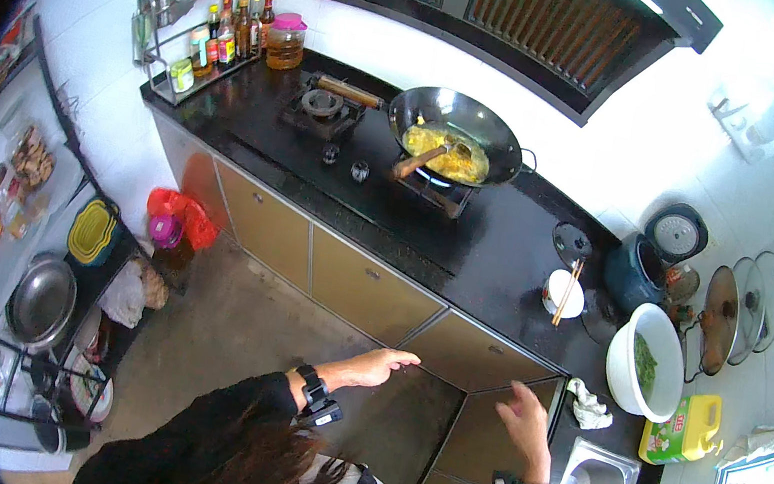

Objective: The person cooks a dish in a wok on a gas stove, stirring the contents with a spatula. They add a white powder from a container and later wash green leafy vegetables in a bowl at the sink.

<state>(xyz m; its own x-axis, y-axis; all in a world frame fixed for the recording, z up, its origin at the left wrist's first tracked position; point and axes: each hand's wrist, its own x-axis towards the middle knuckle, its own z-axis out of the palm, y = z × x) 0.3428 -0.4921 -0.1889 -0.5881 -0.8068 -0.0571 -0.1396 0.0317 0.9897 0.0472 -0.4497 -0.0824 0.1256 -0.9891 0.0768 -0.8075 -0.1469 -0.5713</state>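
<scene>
My left hand is stretched out over the floor before the counter, palm down, with nothing seen in it. My right hand is raised near the lower cabinets, left of the sink, its fingers partly bent; no object shows in it. Both hands are apart from each other and from the counter. On the lit right burner stands a black wok with yellow food like egg in oil. A ladle or spatula with a wooden handle rests in the wok, its handle over the near rim.
Chopsticks lie across a white bowl on the black counter. A white basin with greens, a cloth, a yellow-green jug and the steel sink are at right. A spice rack with bottles stands at left.
</scene>
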